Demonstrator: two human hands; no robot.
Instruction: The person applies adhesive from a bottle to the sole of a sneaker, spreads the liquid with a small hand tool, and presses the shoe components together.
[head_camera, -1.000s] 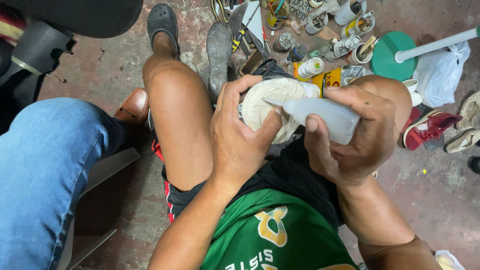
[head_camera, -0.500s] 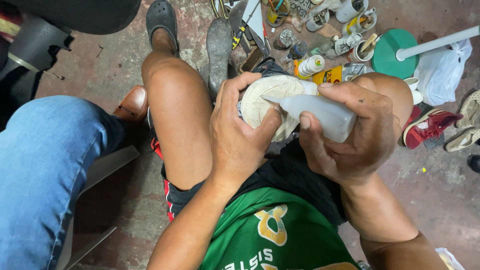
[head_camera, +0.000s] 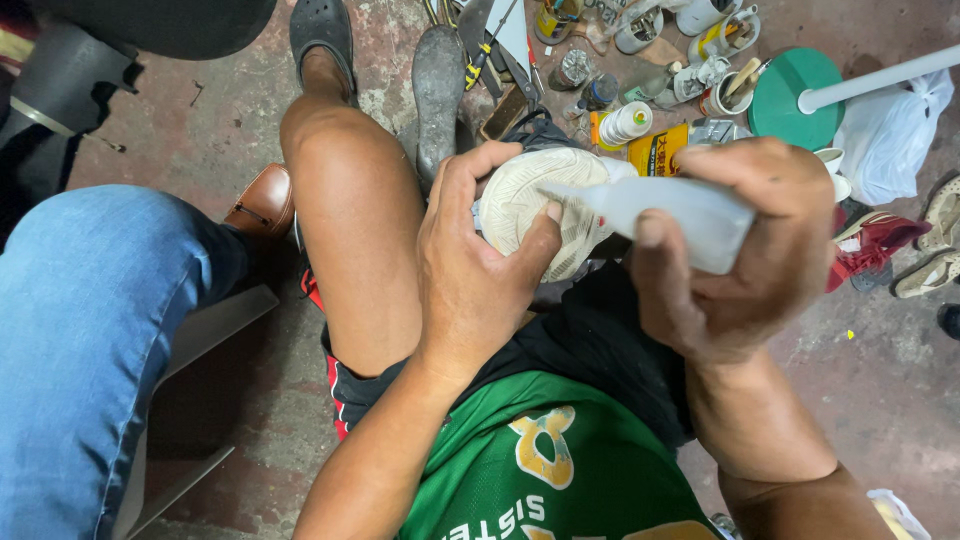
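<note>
- Head view: left hand (head_camera: 470, 275) fingers curl over the near edge of a cream shoe sole (head_camera: 540, 205), thumb pressed flat on its tread; sole sits on the lap, tread up.
- Right hand (head_camera: 745, 255) fingers wrap tight around a translucent squeeze bottle (head_camera: 680, 208); nozzle tip lies on the sole, just beside the left thumb.
- Beyond: small jars (head_camera: 625, 122) and a green round base (head_camera: 795, 88) on the concrete floor (head_camera: 880, 370).

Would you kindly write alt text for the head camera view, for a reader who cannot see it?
Seen from above, a seated person's left hand grips a cream shoe sole on their lap while the right hand aims a white squeeze bottle with its nozzle at the sole. Tins, tools and shoes litter the concrete floor; another person's jeans-clad leg is at left.
</note>
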